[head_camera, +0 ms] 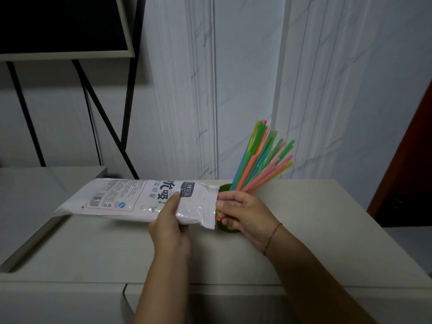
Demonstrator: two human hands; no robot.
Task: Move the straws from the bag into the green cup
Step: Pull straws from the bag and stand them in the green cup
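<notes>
left hand (170, 222) grips the bag (126, 198) from below near its open end, thumb pressed flat on the top face. the bag is a long flat pouch of white crinkly plastic film, glossy, with printed text and a barcode; it is held roughly level just above the table (315, 230), mouth pointing right. right hand (244, 213) is at that mouth, fingers curled round a few straw ends (221, 203) sticking out of it, purple, pink and green. green cup (228, 230) stands on the table directly behind and under the right hand, mostly hidden by the hand and the bag's mouth; only bits of rim and base show. a bunch of straws (264, 160) is already in the cup: thin straight plastic tubes in blue, green, pink and yellow, leaning right and fanned out. thin red cord bracelet (272, 238) on the right wrist. the table is matte pale beige with seams near the front edge. behind it, a wall (245, 78) with a grey marble pattern and vertical mouldings; at upper left, a black metal frame (105, 118) carrying a dark panel (63, 24).
</notes>
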